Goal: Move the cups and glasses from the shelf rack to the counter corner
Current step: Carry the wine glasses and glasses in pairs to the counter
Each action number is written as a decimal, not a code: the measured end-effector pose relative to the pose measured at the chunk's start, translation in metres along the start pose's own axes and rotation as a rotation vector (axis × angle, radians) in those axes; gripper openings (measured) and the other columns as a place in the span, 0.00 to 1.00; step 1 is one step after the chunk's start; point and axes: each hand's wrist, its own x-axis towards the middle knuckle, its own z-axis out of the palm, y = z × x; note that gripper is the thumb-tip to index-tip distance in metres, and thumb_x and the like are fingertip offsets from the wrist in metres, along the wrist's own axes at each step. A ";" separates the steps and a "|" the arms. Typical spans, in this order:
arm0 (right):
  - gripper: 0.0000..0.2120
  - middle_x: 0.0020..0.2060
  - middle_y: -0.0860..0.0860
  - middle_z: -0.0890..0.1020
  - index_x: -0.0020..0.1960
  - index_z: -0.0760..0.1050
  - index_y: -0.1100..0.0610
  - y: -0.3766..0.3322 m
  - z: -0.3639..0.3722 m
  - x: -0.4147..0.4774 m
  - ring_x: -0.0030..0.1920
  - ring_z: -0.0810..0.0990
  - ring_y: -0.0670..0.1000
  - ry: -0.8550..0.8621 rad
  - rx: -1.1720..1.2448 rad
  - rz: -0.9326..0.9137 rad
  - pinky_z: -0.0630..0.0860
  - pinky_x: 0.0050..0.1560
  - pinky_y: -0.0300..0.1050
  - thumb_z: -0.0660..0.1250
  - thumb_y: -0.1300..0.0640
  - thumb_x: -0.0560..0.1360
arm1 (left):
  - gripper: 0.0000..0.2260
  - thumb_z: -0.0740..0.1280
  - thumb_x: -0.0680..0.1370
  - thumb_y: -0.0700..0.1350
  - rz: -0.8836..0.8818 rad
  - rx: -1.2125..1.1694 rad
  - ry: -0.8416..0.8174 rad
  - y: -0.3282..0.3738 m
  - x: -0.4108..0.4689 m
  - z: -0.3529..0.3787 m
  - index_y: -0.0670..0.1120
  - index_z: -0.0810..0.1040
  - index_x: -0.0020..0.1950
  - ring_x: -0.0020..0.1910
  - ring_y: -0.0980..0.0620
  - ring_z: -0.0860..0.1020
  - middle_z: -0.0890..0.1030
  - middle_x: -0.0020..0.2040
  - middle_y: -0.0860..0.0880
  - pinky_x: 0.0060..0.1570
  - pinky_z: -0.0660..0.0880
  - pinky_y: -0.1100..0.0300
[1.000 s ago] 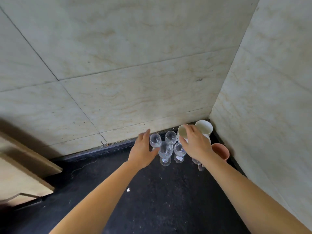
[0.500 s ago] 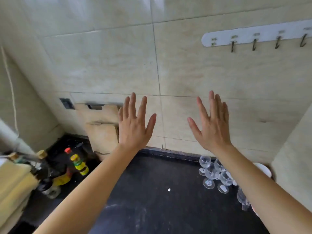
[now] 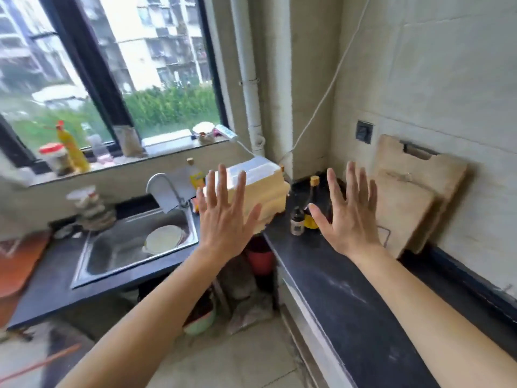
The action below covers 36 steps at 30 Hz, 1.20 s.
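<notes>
My left hand [image 3: 223,217] is raised in front of me with the fingers spread and nothing in it, in front of a cream-coloured box-like rack [image 3: 268,189] on the counter corner by the sink. My right hand [image 3: 347,217] is also raised, fingers apart and empty, above the black counter [image 3: 335,289] on the right. No cups or glasses are in view now; the counter corner where they stood is out of frame to the right.
A steel sink [image 3: 134,247] with a plate [image 3: 163,239] in it lies left, with a tap [image 3: 163,191] behind. Bottles [image 3: 310,211] stand in the far counter corner. Wooden cutting boards [image 3: 411,200] lean on the right wall. The windowsill [image 3: 112,161] holds bottles and jars.
My view has swung left from the corner with the glasses to the sink and window. Both hands let go of the glassware and rose, fingers spread and empty.
</notes>
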 end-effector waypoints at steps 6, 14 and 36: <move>0.37 0.80 0.65 0.55 0.81 0.59 0.57 -0.244 0.102 0.070 0.79 0.56 0.68 -0.025 0.181 -0.309 0.51 0.77 0.68 0.58 0.37 0.80 | 0.33 0.52 0.80 0.64 -0.251 0.149 0.093 -0.233 -0.059 -0.063 0.49 0.55 0.81 0.79 0.36 0.49 0.49 0.81 0.38 0.72 0.52 0.31; 0.40 0.81 0.63 0.50 0.82 0.53 0.55 -0.540 0.182 0.103 0.80 0.53 0.66 -0.109 0.424 -0.640 0.49 0.78 0.65 0.63 0.38 0.78 | 0.34 0.49 0.80 0.66 -0.597 0.352 0.152 -0.457 -0.126 -0.164 0.49 0.52 0.82 0.80 0.39 0.46 0.47 0.82 0.40 0.73 0.49 0.33; 0.38 0.82 0.60 0.45 0.83 0.48 0.51 -0.949 0.388 0.303 0.81 0.47 0.62 -0.116 0.665 -0.850 0.45 0.79 0.62 0.54 0.35 0.81 | 0.33 0.52 0.81 0.64 -0.813 0.532 0.170 -0.866 -0.057 -0.204 0.53 0.46 0.82 0.80 0.43 0.42 0.40 0.82 0.44 0.75 0.44 0.40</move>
